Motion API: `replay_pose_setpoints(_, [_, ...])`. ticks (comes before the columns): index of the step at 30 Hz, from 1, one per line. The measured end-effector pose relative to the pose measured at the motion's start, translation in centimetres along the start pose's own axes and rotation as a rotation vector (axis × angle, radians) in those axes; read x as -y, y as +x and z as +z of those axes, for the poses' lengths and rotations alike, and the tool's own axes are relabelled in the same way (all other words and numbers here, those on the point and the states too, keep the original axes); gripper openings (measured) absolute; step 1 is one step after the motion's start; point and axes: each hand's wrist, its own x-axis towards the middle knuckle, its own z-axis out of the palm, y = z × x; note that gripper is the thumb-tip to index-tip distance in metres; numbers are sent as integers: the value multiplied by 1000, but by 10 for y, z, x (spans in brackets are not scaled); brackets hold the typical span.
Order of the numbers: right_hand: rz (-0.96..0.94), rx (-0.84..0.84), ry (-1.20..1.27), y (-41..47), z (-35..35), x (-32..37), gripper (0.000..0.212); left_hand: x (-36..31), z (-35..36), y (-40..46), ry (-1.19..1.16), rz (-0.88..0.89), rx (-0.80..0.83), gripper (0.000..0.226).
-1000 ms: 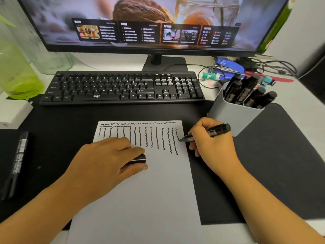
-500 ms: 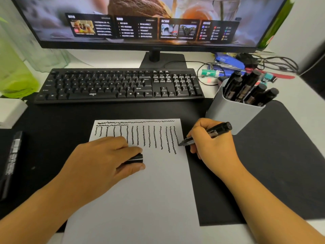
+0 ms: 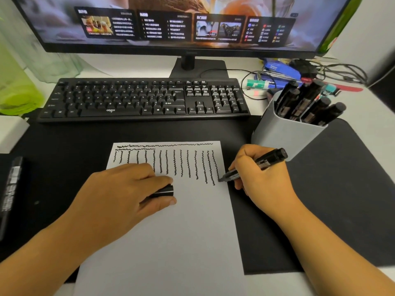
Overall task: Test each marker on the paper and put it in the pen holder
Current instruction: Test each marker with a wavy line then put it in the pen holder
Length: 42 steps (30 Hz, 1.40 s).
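My right hand (image 3: pixel 259 174) grips a black marker (image 3: pixel 256 164), its tip touching the right edge of the white paper (image 3: pixel 181 231) at the bottom of the last wavy line. Several black wavy lines run across the top of the sheet. My left hand (image 3: pixel 121 193) rests on the paper and holds the marker's black cap (image 3: pixel 165 190) between thumb and fingers. A grey pen holder (image 3: pixel 282 133) stands just beyond my right hand with several black markers in it. Another black marker (image 3: pixel 10 189) lies on the mat at the far left.
A black desk mat (image 3: pixel 331 199) lies under the paper. A black keyboard (image 3: pixel 143 99) and a monitor (image 3: pixel 181 24) stand behind it. Blue staplers (image 3: pixel 280 69), cables and a glue stick clutter the back right. A green bottle (image 3: pixel 15 86) and a white box (image 3: pixel 10 133) sit at the left.
The marker tip has moved down the paper's right edge, lengthening the last wavy line. My left hand has stayed on the paper with the cap.
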Motion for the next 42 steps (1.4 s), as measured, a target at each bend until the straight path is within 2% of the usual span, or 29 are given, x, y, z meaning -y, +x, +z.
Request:
replay_pose_setpoints(6, [-20,25,27,-2,-1,1,29,0,0,-1,4,-3,-10,54])
replay_pose_setpoints(10, [-88,-60,163,-4,-6,1,23,0,-1,0,8,6,-3,54])
replay_pose_setpoints(14, [-145,-85,191,-13,-11,6,23,-3,-6,1,46,50,17,53])
replay_pose_setpoints(19, [-191,-170,322,-42,-18,16,26,-12,-22,-3,28,94,-81,49])
replay_pose_setpoints(26, [-133,-44,492,-80,8,32,27,-34,-32,-9,-3,80,-60,52])
replay_pose_setpoints(38, [-160,93,443,-98,27,58,24,-49,-45,-24,26,142,7,42])
replay_pose_setpoints(42, [-126,172,446,-101,28,61,17,-54,-44,-27,-176,30,41,46])
